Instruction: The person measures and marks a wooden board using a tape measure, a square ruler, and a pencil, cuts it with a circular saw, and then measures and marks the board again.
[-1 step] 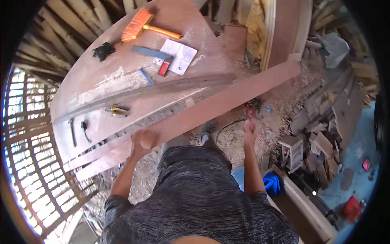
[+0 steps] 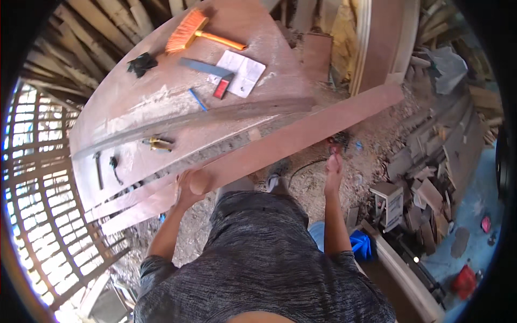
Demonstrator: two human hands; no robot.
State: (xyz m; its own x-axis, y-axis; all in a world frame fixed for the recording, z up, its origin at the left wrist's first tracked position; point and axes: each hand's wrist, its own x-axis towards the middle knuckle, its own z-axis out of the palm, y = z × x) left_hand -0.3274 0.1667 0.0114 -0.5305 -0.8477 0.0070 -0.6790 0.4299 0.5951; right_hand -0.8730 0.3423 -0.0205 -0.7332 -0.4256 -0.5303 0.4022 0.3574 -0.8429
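Observation:
A long reddish-brown plank (image 2: 301,126) lies diagonally along the worktable's near edge. My left hand (image 2: 189,187) is closed round its near-left part. My right hand (image 2: 334,169) is closed on a red tool (image 2: 335,145) with a dark front, just below the plank; a dark cord loops on the shavings nearby. On the worktable (image 2: 124,86) lie an orange broom (image 2: 186,35), a square (image 2: 202,66) with a red handle over white paper (image 2: 247,75), a blue pen (image 2: 197,99), a yellow tool (image 2: 160,144), a dark bar (image 2: 98,171) and a dark crumpled item (image 2: 141,64).
Bamboo and timber (image 2: 91,43) stack behind the table, with tall boards (image 2: 377,37) upright at the back. A lattice (image 2: 37,183) borders the left. Wood offcuts (image 2: 425,194) pile at right, near a blue surface (image 2: 474,215). Shavings and a blue bag (image 2: 360,245) lie below.
The view has shifted slightly, so the table and plank sit a little higher and further right. My hands keep their grips.

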